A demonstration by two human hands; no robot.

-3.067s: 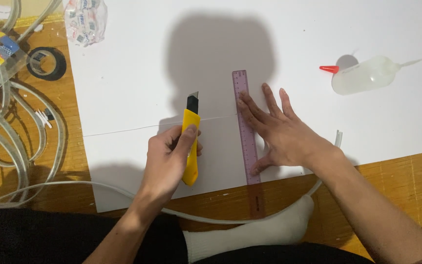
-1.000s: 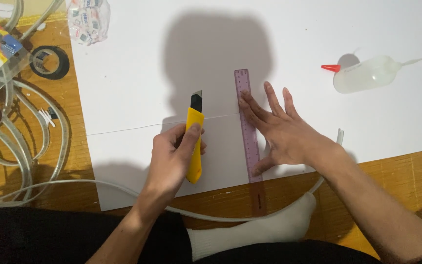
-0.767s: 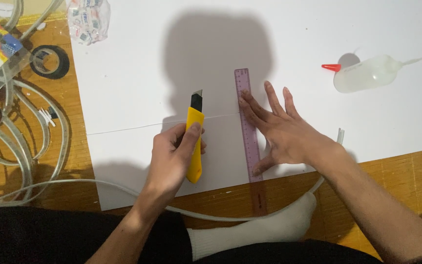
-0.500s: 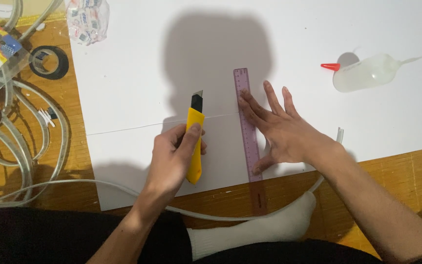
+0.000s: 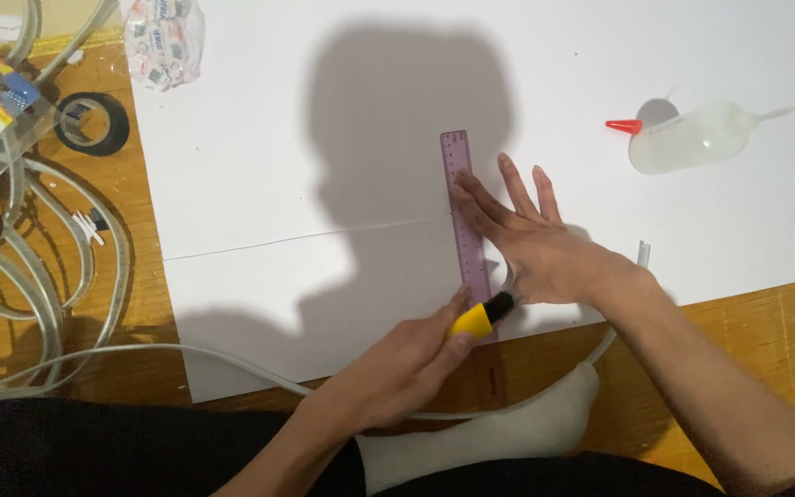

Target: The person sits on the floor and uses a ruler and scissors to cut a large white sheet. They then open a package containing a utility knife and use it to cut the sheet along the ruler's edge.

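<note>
Two hands at lower centre: left hand grips yellow cutter beside purple ruler; right hand flat, pinning ruler on white sheet. Glue bottle upper right; tape roll, tubing left.

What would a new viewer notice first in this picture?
First, the two hands at the centre: the right hand lies flat on a purple ruler, and the left hand holds a yellow cutter at the ruler's near end. Both rest on a large white sheet darkened by a big shadow.
</note>
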